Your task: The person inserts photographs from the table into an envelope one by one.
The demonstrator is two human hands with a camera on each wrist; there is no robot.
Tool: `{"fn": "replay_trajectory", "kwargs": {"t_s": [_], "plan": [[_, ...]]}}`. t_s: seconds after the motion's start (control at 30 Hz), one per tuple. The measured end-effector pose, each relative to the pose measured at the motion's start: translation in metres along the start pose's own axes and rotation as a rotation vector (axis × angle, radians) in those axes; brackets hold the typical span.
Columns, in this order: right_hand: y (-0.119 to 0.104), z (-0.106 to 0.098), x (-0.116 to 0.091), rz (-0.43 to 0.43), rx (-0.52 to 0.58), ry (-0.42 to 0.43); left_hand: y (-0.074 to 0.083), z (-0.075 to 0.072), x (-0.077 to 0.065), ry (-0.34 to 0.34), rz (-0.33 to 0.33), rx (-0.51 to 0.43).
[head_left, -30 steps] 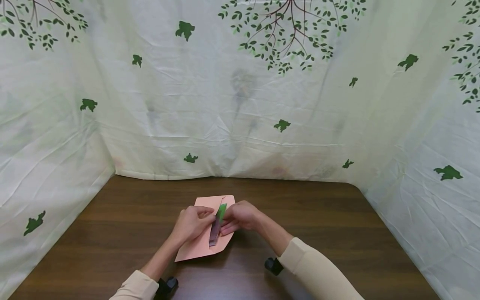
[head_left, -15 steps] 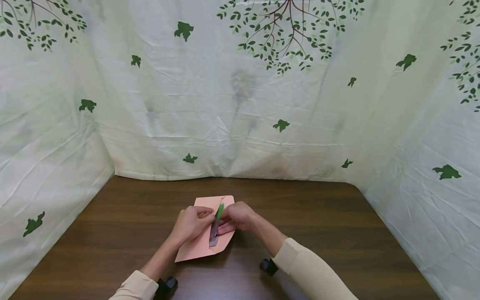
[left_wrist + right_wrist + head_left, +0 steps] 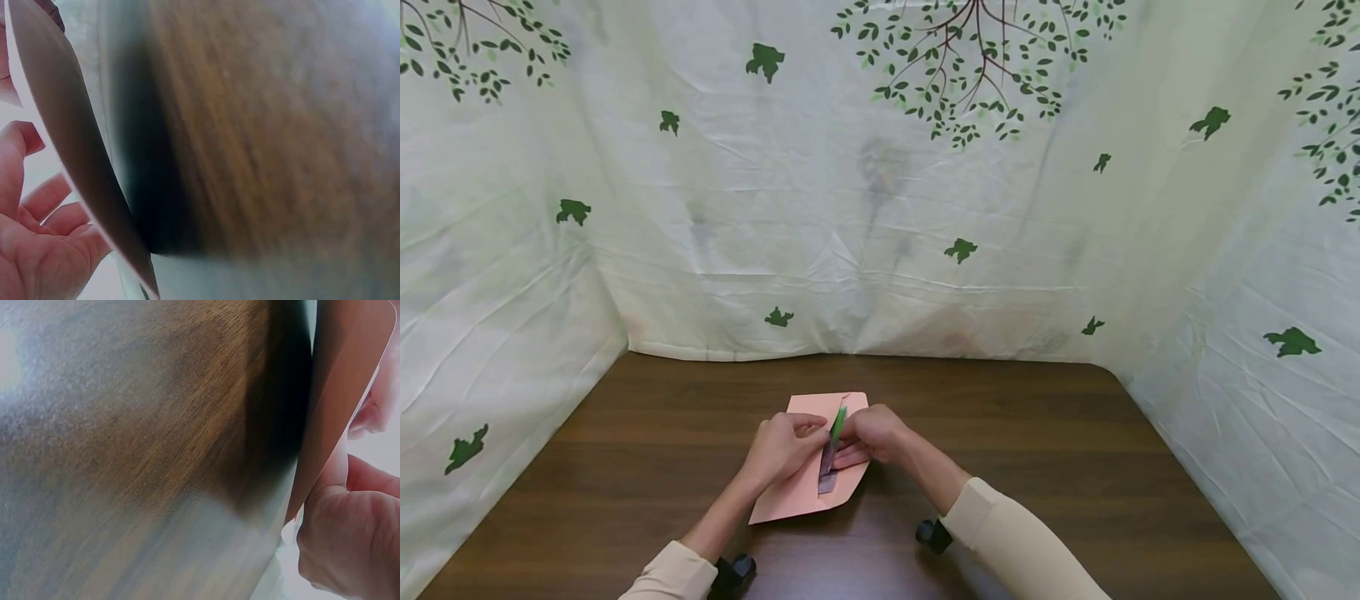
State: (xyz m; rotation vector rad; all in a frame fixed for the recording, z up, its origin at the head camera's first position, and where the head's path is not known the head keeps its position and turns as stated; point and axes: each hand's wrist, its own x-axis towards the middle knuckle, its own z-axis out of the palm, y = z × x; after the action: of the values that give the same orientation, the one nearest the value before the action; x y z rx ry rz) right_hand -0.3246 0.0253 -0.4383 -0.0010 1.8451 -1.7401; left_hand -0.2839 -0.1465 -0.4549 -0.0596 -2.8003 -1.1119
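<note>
A pink envelope (image 3: 790, 498) is tilted just over the table, with a long slit down its front. Inside the slit shows a narrow strip of paper, green (image 3: 840, 417) at the top and purplish below. My left hand (image 3: 781, 448) pinches the envelope at the left edge of the slit, thumb and forefinger together. From the other side, my right hand (image 3: 872, 435) holds it with curled fingers along the slit's right edge, right beside the strip. Its fingertips are partly hidden. Both wrist views show the envelope's underside (image 3: 69, 112), with the hands on its upper face.
The brown wooden table (image 3: 1037, 467) spreads around the envelope. A white cloth (image 3: 820, 208) printed with leaves hangs behind and at both sides. Dark wrist cameras (image 3: 934, 535) sit under the cream sleeves (image 3: 1015, 533).
My right hand has shifted slightly left and its forearm has swung left. Less of the green and purple strip shows, and it looks narrower. The left hand stays nearly still.
</note>
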Motion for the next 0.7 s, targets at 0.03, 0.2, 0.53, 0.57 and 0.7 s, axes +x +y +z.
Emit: {"fn": "replay_trajectory", "kwargs": {"t_s": [0.03,0.2,0.53,0.57,0.7], "plan": [[-0.0001,0.0004,-0.0004,0.0,0.001,0.002,-0.0003,0.0002,0.0,0.001,0.0,0.0],[0.0001,0.0023,-0.0013,0.003,0.007,0.004,-0.0004,0.0005,0.0001,0.002,-0.007,-0.008],[0.0006,0.0057,-0.0016,-0.006,0.023,0.033,0.0009,0.0001,-0.0002,0.001,0.0,-0.012],[0.0011,0.0059,-0.0016,-0.009,0.02,0.035,0.0012,0.0001,-0.0004,0.0,0.0,-0.014],[0.002,0.0059,-0.0013,0.001,0.019,0.04,0.0019,-0.0001,-0.001,-0.005,-0.005,-0.018]]}}
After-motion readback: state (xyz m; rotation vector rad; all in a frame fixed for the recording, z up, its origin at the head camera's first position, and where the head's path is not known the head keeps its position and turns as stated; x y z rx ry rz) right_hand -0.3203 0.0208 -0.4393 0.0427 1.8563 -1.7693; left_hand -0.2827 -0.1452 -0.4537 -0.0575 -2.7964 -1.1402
